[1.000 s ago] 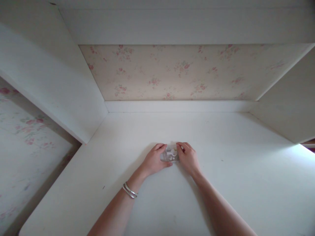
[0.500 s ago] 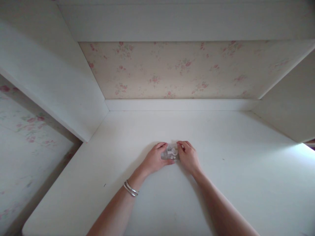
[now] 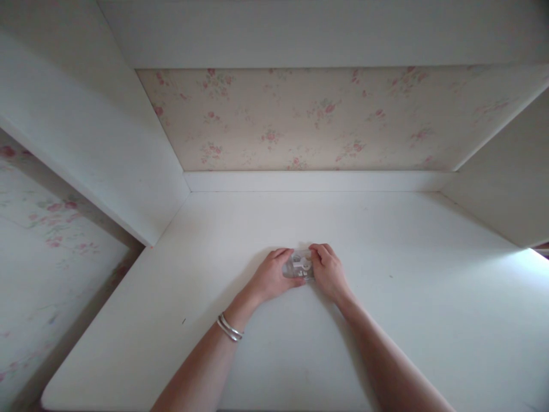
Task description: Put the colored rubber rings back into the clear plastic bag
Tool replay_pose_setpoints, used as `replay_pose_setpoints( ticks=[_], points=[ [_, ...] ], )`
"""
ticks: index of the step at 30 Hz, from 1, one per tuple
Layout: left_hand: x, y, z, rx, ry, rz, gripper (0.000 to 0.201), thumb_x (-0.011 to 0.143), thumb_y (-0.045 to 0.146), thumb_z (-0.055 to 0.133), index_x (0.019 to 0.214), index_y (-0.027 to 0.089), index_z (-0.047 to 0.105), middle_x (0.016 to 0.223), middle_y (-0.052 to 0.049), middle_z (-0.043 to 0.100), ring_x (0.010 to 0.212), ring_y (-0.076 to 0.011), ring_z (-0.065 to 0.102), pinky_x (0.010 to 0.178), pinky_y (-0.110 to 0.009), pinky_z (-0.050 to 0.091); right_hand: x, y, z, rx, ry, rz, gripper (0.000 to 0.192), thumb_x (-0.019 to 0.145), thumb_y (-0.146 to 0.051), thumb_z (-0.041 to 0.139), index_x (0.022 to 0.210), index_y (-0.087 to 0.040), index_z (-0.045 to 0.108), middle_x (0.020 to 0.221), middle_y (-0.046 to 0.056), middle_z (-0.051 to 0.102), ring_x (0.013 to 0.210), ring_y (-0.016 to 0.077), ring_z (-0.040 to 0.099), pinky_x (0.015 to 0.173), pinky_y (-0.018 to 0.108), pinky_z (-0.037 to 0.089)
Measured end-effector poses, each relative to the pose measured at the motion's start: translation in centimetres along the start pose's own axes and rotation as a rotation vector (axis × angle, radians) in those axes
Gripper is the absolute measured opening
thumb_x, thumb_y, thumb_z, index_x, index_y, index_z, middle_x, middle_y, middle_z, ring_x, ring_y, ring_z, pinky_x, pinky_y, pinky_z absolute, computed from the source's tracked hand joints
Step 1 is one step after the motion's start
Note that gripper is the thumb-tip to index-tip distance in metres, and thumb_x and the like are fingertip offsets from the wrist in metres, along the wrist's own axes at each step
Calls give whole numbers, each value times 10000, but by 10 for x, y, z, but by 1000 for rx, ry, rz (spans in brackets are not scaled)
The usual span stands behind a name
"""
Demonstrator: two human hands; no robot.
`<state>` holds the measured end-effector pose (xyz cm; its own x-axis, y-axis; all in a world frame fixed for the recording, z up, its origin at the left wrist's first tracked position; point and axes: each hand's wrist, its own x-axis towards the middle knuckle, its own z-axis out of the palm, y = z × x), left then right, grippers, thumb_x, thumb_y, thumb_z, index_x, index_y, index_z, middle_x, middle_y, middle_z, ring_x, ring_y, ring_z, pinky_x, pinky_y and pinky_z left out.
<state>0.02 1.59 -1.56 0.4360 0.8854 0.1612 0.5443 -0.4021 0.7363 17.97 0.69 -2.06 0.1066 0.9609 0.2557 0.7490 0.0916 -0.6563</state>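
Note:
A small clear plastic box (image 3: 302, 265) with white and grey pieces inside lies between my hands on the white desktop (image 3: 274, 355). I cannot make out what the pieces are. My left hand (image 3: 271, 276) grips the box's left end, thumb along the near edge and fingers at the far edge. At the opposite end, my right hand (image 3: 329, 273) has its fingers curled over the box's right side. The right fingertips are partly hidden behind the hand. Two silver bangles (image 3: 230, 328) circle my left wrist.
White panels rise at the left (image 3: 141, 189) and right (image 3: 506, 177) of the desktop. A low white ledge (image 3: 313, 181) runs along the back, beneath flowered wallpaper (image 3: 300, 120). One small dark fleck (image 3: 184, 321) lies left of my left forearm.
The view has shifted very slightly. Both hands keep nearly the same hold on the clear plastic box.

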Motion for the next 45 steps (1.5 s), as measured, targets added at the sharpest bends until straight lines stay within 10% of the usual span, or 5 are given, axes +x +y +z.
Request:
replay_pose_setpoints(
  ticks=[22, 31, 45],
  points=[
    [0, -1, 2, -31, 1, -14, 923, 562, 476, 783, 1348, 175, 402, 1304, -134, 506, 1196, -294, 450, 1018, -408, 354, 0, -3, -1, 82, 17, -25, 317, 918, -322, 356, 1016, -210, 635, 1025, 51, 654, 919, 185, 589, 811, 313, 434],
    [-1, 9, -4, -144, 24, -46, 810, 568, 449, 792, 1285, 240, 479, 1132, -81, 611, 1058, -249, 535, 934, -364, 415, 3, -8, 0, 566, -1, 264, 374, 834, -532, 491, 943, -196, 614, 793, 27, 648, 634, 146, 561, 576, 261, 421],
    [4, 19, -11, -314, 98, -144, 440, 891, 502, 382, 879, 176, 677, 815, -21, 682, 768, -168, 601, 688, -245, 433, -1, -18, -2, 802, -65, 328, 411, 712, -547, 647, 884, -173, 647, 740, 45, 653, 617, 147, 557, 525, 237, 398]
  ],
)
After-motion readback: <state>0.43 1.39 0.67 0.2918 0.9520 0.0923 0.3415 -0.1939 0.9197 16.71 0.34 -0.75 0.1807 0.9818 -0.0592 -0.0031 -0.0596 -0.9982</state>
